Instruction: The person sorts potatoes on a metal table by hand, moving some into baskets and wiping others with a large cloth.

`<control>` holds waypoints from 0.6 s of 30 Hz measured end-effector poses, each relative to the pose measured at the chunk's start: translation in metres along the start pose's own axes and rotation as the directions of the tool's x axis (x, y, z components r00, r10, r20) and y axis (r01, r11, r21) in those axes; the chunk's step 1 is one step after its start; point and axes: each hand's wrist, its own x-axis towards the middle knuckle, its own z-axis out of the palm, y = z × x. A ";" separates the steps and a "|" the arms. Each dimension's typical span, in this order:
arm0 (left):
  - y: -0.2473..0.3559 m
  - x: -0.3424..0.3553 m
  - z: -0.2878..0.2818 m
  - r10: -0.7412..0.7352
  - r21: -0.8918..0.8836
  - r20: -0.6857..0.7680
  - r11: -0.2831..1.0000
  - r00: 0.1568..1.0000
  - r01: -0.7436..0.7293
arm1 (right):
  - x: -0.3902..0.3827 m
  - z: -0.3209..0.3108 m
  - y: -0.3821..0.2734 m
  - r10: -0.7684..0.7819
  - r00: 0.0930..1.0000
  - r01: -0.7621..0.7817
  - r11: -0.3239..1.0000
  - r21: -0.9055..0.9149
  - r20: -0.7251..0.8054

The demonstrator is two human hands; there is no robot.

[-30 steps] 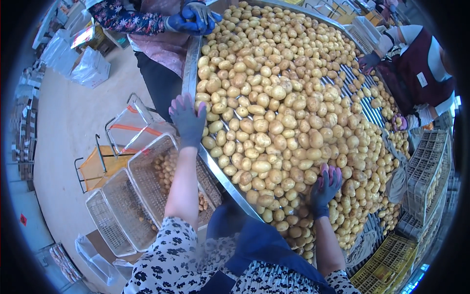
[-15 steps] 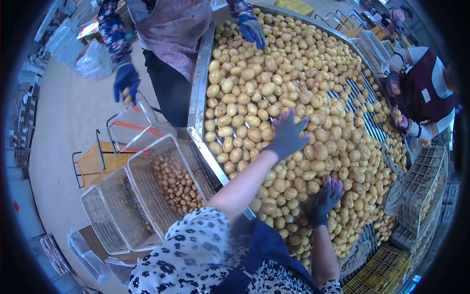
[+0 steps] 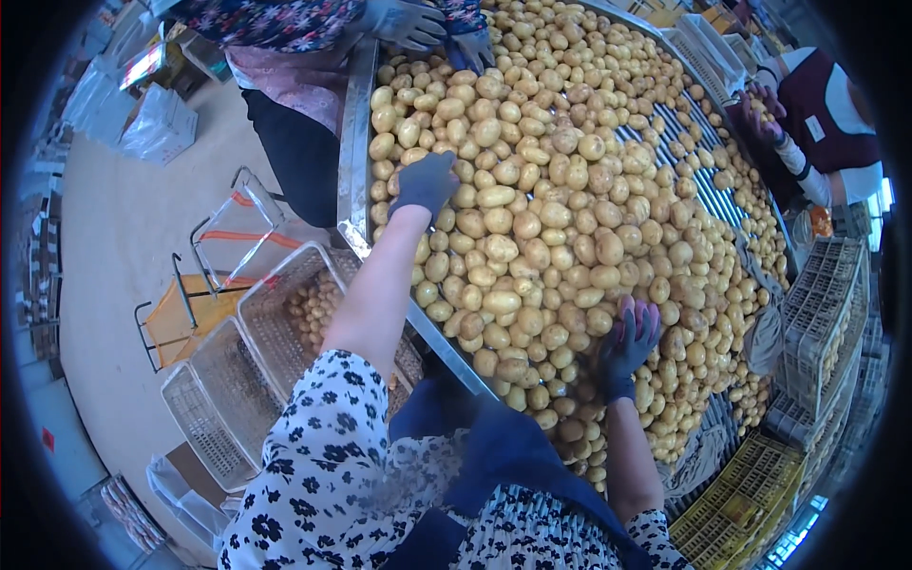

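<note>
A thick spread of pale yellow potatoes (image 3: pixel 560 228) covers a metal-edged sorting table (image 3: pixel 356 142) in front of me. My left hand (image 3: pixel 426 183), in a dark grey glove, is among the potatoes by the table's left edge. Its fingers are curled down and closed; what they grip, if anything, is hidden. In a matching glove with pinkish fingertips, my right hand (image 3: pixel 628 350) rests against potatoes at the near side. Its fingers are stretched out, and no potato shows gripped in it.
At the far left edge a co-worker's gloved hands (image 3: pixel 408 23) reach over the table. Another co-worker (image 3: pixel 825 123) stands at the right. Plastic crates (image 3: pixel 271 313), one with potatoes, stand at my left. Stacked crates (image 3: pixel 815 323) and a yellow crate (image 3: pixel 736 499) are on the right.
My left hand has moved left and away from me, its spread fingers now curled. My right hand stays in nearly the same spot. The far-left co-worker's hand has swung over the table.
</note>
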 end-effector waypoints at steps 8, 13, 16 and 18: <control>0.038 -0.066 -0.035 -0.057 -0.901 0.229 -0.389 0.972 0.190 | -0.007 0.003 0.004 0.026 1.000 -0.026 0.999 0.021 0.007; 0.017 -0.121 -0.050 -0.208 -0.963 0.267 -0.019 0.941 0.269 | -0.007 0.004 0.005 -0.032 0.999 0.033 0.999 0.020 -0.034; 0.003 -0.126 -0.036 -0.257 -0.807 0.277 0.461 0.926 0.369 | -0.005 0.002 0.001 -0.013 0.999 0.014 0.999 0.037 -0.048; 0.006 -0.123 -0.021 -0.018 0.021 -0.006 1.000 1.000 0.018 | 0.000 -0.003 -0.003 -0.026 1.000 0.026 0.999 0.023 -0.016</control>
